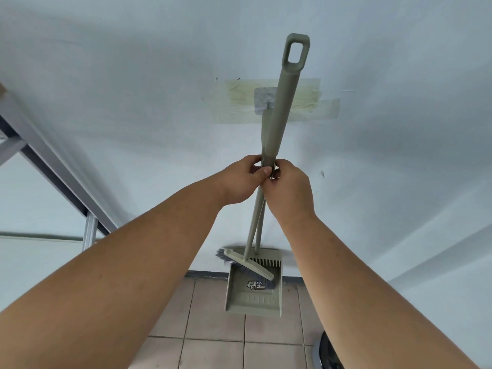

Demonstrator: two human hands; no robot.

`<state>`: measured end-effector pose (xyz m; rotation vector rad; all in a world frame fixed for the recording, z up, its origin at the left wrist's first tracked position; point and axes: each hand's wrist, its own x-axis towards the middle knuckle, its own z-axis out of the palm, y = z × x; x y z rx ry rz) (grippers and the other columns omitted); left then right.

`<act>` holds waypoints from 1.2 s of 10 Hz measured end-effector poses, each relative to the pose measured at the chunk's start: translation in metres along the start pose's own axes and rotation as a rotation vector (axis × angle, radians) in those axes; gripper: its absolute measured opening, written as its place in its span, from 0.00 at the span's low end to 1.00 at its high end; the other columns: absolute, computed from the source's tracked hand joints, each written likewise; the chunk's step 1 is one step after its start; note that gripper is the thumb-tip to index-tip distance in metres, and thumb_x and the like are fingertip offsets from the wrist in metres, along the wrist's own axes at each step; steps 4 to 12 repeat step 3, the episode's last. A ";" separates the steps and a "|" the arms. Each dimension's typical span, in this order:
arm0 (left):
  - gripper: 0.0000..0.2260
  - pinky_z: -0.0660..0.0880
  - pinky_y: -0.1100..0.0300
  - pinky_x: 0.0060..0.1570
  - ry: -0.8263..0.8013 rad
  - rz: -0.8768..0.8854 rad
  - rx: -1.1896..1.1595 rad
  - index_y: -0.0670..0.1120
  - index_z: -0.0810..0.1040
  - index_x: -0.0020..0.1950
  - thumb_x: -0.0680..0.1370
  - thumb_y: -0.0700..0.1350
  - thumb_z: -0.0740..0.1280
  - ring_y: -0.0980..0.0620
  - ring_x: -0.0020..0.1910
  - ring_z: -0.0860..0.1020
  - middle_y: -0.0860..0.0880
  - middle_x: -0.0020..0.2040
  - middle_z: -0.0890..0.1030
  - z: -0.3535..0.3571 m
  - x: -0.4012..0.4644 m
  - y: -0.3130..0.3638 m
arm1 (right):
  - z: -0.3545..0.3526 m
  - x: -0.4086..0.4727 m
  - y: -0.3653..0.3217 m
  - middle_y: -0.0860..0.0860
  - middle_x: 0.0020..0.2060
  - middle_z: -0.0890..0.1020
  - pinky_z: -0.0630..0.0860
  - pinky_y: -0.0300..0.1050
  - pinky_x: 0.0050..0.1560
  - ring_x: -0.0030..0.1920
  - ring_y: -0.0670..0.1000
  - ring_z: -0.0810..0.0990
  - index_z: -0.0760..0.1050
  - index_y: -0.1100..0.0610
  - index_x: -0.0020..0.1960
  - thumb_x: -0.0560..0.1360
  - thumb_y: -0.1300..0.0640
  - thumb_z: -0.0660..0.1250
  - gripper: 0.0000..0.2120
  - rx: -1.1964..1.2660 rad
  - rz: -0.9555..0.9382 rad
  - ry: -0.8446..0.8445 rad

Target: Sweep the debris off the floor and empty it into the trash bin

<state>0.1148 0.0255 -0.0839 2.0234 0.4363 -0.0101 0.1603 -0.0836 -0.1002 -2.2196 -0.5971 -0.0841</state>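
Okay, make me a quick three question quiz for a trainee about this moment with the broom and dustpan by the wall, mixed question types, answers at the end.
1. True or false: the grey-bristled broom head rests inside the olive-green plastic dustpan.
2. Which hands hold the two olive-green handles where they meet? A) left hand only B) right hand only C) both
3. Fill in: the dustpan hangs in front of the pale wall above a floor of beige ____.

Key:
1. True.
2. C: the left hand and the right hand both grip there.
3. Tiles.
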 end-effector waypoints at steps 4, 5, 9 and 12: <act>0.27 0.65 0.59 0.63 0.120 -0.048 0.021 0.52 0.56 0.76 0.79 0.58 0.57 0.50 0.69 0.68 0.52 0.73 0.66 -0.006 -0.011 -0.001 | -0.023 -0.007 0.000 0.50 0.56 0.80 0.73 0.42 0.53 0.56 0.51 0.79 0.68 0.56 0.72 0.76 0.43 0.64 0.28 -0.078 0.034 -0.081; 0.27 0.65 0.59 0.63 0.120 -0.048 0.021 0.52 0.56 0.76 0.79 0.58 0.57 0.50 0.69 0.68 0.52 0.73 0.66 -0.006 -0.011 -0.001 | -0.023 -0.007 0.000 0.50 0.56 0.80 0.73 0.42 0.53 0.56 0.51 0.79 0.68 0.56 0.72 0.76 0.43 0.64 0.28 -0.078 0.034 -0.081; 0.27 0.65 0.59 0.63 0.120 -0.048 0.021 0.52 0.56 0.76 0.79 0.58 0.57 0.50 0.69 0.68 0.52 0.73 0.66 -0.006 -0.011 -0.001 | -0.023 -0.007 0.000 0.50 0.56 0.80 0.73 0.42 0.53 0.56 0.51 0.79 0.68 0.56 0.72 0.76 0.43 0.64 0.28 -0.078 0.034 -0.081; 0.27 0.65 0.59 0.63 0.120 -0.048 0.021 0.52 0.56 0.76 0.79 0.58 0.57 0.50 0.69 0.68 0.52 0.73 0.66 -0.006 -0.011 -0.001 | -0.023 -0.007 0.000 0.50 0.56 0.80 0.73 0.42 0.53 0.56 0.51 0.79 0.68 0.56 0.72 0.76 0.43 0.64 0.28 -0.078 0.034 -0.081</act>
